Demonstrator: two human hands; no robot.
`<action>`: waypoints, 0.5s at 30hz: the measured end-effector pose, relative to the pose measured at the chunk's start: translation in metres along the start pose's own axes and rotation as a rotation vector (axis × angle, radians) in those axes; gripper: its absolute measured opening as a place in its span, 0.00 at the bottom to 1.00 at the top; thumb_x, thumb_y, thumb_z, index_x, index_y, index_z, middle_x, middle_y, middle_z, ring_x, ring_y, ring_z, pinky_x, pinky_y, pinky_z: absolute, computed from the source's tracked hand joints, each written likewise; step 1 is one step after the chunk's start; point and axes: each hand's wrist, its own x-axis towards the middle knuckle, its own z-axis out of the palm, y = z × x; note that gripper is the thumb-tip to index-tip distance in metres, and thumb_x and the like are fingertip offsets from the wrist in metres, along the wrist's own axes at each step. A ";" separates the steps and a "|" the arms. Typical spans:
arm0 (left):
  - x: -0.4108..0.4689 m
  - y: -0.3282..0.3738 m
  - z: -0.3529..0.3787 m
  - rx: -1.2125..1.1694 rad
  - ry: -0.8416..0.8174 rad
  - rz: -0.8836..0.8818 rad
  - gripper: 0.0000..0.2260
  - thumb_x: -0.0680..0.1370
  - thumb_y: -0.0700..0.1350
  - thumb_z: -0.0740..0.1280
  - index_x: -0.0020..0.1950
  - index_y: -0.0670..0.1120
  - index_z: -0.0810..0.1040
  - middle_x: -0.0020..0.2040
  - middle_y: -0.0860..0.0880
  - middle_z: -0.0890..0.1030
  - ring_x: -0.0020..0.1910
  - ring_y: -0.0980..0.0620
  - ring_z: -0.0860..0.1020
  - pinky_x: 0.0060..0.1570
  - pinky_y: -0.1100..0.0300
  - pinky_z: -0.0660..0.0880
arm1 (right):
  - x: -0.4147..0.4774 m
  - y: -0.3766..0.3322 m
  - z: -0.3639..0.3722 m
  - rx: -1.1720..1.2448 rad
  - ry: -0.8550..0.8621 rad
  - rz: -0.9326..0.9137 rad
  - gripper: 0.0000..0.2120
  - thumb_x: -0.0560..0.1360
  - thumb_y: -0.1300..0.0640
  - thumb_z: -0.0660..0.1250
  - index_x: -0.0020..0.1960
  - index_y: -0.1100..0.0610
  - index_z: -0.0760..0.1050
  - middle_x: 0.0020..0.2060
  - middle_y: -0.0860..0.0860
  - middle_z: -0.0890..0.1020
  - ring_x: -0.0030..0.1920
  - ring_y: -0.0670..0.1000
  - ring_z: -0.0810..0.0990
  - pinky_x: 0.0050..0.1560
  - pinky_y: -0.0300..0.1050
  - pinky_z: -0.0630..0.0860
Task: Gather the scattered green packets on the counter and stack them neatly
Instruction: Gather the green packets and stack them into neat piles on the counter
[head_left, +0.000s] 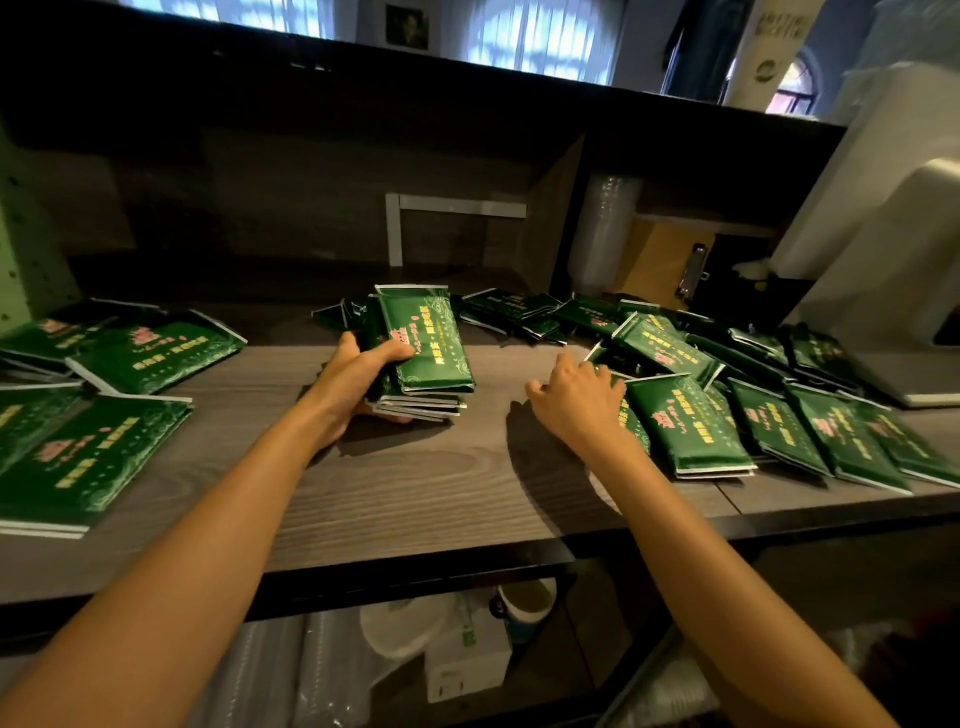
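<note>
Several green packets (423, 343) form a small stack on the counter (415, 493), gripped by the left hand (358, 374), thumb on top. The right hand (576, 405) touches the loose heap (691, 431) beside it; whether it grips cannot be told. Other piles (93, 447) lie left.

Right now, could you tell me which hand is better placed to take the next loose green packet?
The right hand: it touches the scattered glossy green rectangular packets, while the left hand grips the gathered stack of packets.

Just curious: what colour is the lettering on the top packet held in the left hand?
Yellow on the dark green packet, with a pinkish emblem; head view.
</note>
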 end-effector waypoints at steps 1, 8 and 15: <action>-0.001 0.000 -0.001 -0.013 0.007 -0.001 0.17 0.76 0.43 0.66 0.61 0.46 0.64 0.49 0.45 0.79 0.42 0.47 0.80 0.27 0.54 0.80 | 0.000 0.000 0.002 0.007 -0.056 0.027 0.25 0.79 0.45 0.55 0.69 0.61 0.62 0.69 0.63 0.67 0.70 0.64 0.61 0.69 0.60 0.57; 0.000 -0.001 -0.004 -0.045 0.034 0.008 0.17 0.76 0.44 0.67 0.61 0.45 0.64 0.49 0.45 0.79 0.41 0.47 0.80 0.26 0.56 0.80 | 0.000 -0.026 -0.003 0.321 -0.174 -0.160 0.30 0.80 0.58 0.57 0.76 0.61 0.46 0.71 0.63 0.63 0.67 0.62 0.67 0.61 0.51 0.67; 0.003 0.000 -0.009 -0.120 0.088 0.019 0.17 0.76 0.44 0.67 0.60 0.46 0.64 0.50 0.45 0.78 0.42 0.47 0.81 0.27 0.54 0.80 | 0.005 -0.039 -0.005 0.389 -0.048 -0.170 0.25 0.77 0.57 0.64 0.70 0.61 0.60 0.67 0.60 0.67 0.64 0.59 0.68 0.59 0.50 0.68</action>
